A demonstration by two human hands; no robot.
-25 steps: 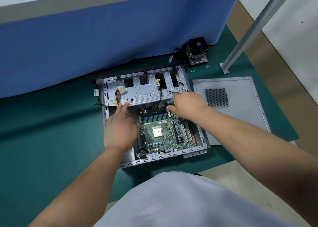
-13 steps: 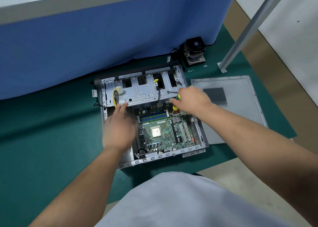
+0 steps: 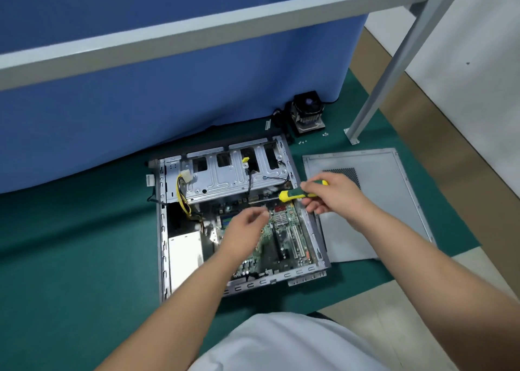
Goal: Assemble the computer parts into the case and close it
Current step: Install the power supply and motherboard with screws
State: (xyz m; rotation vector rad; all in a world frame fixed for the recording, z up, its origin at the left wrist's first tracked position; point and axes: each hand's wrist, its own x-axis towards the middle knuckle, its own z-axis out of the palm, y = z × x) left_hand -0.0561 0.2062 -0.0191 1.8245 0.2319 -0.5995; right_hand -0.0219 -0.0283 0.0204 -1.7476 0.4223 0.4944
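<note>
Both hands hover over the open case [image 3: 164, 230] holding a motherboard [image 3: 284, 238]: right hand [image 3: 332, 193] grips a screwdriver [image 3: 298, 193]; left hand [image 3: 242, 230] blurred, perhaps loosely curled.

Green-and-yellow screwdriver [image 3: 302, 193] in my right hand [image 3: 333, 193], green motherboard [image 3: 284, 238], silver-grey case [image 3: 164, 230], perforated grey panel [image 3: 391, 201] at three o'clock, teal surface [image 3: 70, 258]

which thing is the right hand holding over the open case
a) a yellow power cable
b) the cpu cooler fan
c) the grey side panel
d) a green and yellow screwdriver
d: the right hand grips the green and yellow screwdriver above the case, while the cooler fan and the side panel lie untouched on the mat.
</note>
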